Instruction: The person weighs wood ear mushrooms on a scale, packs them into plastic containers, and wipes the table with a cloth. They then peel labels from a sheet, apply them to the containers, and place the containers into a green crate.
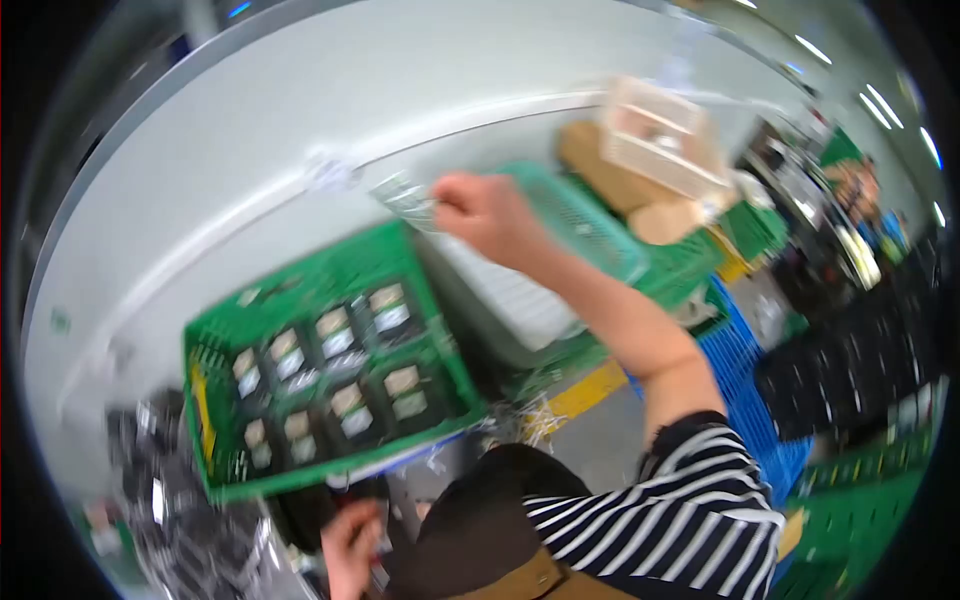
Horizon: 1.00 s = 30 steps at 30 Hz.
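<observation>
My right hand [485,215] is raised in front of the white wall, its fingers closed. A blurred piece of clear film with pale markings [405,198] sticks out from them to the left. Low in the view is my left hand [350,545], smeared by motion, below the front edge of a green crate [325,482]. A small red spot shows beside its fingers, too blurred to name. Two rows of dark packs with labels [408,392] stand inside the crate.
A teal basket [580,225] stands right of the crate, behind my right forearm. Beyond it are a cardboard box [585,155] and a cream plastic basket [655,150]. Shiny black plastic trays [190,510] pile up at lower left. A blue crate [745,385] and black crates [840,370] stand at right.
</observation>
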{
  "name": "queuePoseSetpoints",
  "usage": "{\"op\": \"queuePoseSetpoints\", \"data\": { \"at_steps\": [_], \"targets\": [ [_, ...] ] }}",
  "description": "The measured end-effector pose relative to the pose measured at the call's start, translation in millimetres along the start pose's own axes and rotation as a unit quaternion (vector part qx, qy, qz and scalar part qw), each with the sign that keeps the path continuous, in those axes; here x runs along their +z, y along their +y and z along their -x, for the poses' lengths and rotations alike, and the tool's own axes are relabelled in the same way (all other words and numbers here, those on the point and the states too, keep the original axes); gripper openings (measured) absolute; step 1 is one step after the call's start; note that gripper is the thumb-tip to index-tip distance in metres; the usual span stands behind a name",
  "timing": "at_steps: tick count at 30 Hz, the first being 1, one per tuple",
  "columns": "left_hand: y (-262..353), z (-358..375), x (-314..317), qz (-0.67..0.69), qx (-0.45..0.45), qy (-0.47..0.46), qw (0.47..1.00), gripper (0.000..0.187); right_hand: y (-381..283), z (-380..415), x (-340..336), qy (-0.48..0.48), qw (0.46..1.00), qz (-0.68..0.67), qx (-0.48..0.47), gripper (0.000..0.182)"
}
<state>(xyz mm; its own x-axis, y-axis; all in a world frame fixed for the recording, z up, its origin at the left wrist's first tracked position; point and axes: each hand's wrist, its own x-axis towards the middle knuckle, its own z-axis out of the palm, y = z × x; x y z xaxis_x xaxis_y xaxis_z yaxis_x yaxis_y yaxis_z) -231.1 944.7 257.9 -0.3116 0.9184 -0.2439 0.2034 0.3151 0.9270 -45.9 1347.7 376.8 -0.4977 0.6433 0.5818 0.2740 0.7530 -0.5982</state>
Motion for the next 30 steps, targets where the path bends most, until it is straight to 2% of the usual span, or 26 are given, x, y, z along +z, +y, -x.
{"op": "queuePoseSetpoints", "data": {
  "at_steps": [1, 2, 3, 5, 6, 7, 9, 11, 12, 15, 16, 19, 20, 23, 25, 27, 28, 30],
  "targets": [
    [26, -8, -2, 0.031, 0.01, 0.07, 0.997, 0.025, -37, 16, 5, -0.018, 0.991, -0.135, 0.012, 0.015],
    [43, -18, -2, 0.124, 0.088, 0.11, 0.982, 0.036, -70, 32, 4, -0.08, 0.981, -0.175, 0.035, 0.014],
    [48, -32, -5, 0.128, 0.185, 0.163, 0.961, 0.052, -96, 49, 9, -0.141, 0.967, -0.205, 0.057, 0.013],
    [78, -45, -15, 0.21, 0.25, 0.157, 0.932, 0.068, -133, 77, 30, -0.214, 0.933, -0.283, 0.067, 0.008],
    [75, -52, -15, 0.3, 0.274, 0.145, 0.902, 0.072, -142, 89, 46, -0.235, 0.899, -0.353, 0.109, 0.008],
    [90, -47, -19, 0.35, 0.271, 0.132, 0.887, 0.063, -146, 100, 63, -0.254, 0.859, -0.417, 0.155, 0.008],
    [88, -46, -29, 0.364, 0.215, 0.175, 0.889, 0.052, -144, 118, 91, -0.282, 0.835, -0.433, 0.191, 0.01],
    [82, -39, -45, 0.367, 0.224, 0.204, 0.879, 0.045, -153, 129, 115, -0.315, 0.814, -0.447, 0.194, 0.01],
    [76, -35, -54, 0.358, 0.227, 0.209, 0.881, 0.046, -162, 131, 123, -0.302, 0.822, -0.445, 0.186, 0.019],
    [64, -23, -73, 0.322, 0.217, 0.22, 0.895, 0.049, -189, 124, 141, -0.191, 0.914, -0.35, 0.071, 0.033],
    [59, -20, -75, 0.31, 0.222, 0.221, 0.898, 0.05, -192, 120, 145, -0.16, 0.945, -0.286, 0.007, 0.043],
    [45, -9, -87, 0.267, 0.226, 0.209, 0.913, 0.053, -208, 112, 165, -0.14, 0.966, -0.166, -0.14, 0.048],
    [40, -4, -91, 0.265, 0.213, 0.199, 0.919, 0.053, -211, 113, 174, -0.182, 0.954, -0.214, -0.11, 0.053],
    [24, 7, -103, 0.266, 0.188, 0.184, 0.928, 0.048, -225, 124, 197, -0.252, 0.917, -0.306, 0.033, 0.052],
    [14, 15, -114, 0.263, 0.179, 0.219, 0.922, 0.047, -228, 133, 213, -0.275, 0.875, -0.387, 0.095, 0.063],
    [2, 18, -129, 0.279, 0.173, 0.29, 0.899, 0.045, -235, 141, 232, -0.299, 0.809, -0.481, 0.159, 0.068],
    [1, 22, -138, 0.314, 0.169, 0.315, 0.879, 0.043, -233, 147, 245, -0.35, 0.778, -0.495, 0.163, 0.078],
    [-10, 28, -152, 0.368, 0.195, 0.383, 0.824, 0.044, -216, 168, 267, -0.514, 0.737, -0.413, 0.152, 0.062]
  ]
}}
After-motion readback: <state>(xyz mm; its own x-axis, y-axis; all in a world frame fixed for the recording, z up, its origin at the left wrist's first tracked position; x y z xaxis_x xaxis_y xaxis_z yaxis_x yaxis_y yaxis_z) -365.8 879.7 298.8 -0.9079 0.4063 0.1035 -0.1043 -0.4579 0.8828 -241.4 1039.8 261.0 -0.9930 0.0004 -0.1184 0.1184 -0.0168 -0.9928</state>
